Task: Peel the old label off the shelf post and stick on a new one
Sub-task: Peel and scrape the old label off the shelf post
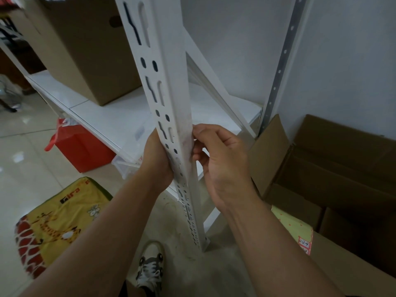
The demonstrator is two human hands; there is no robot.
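A white slotted shelf post (169,86) runs from the top of the view down to the floor. My left hand (156,159) wraps around its left side at mid height. My right hand (220,159) is against the post's right face, thumb and fingertips pinching at the post's edge where a faint pinkish, smudged patch (186,138) shows. Whether a label is between the fingers is too unclear to tell. A small pink label with handwriting (305,245) lies on a box at the lower right.
A cardboard box (85,52) stands on the white shelf (107,116). Under the shelf sit a red bag (83,146) and a clear plastic bin (126,166). Open cardboard boxes (334,174) crowd the right. A giraffe-print mat (57,221) and my shoe (151,266) are on the floor.
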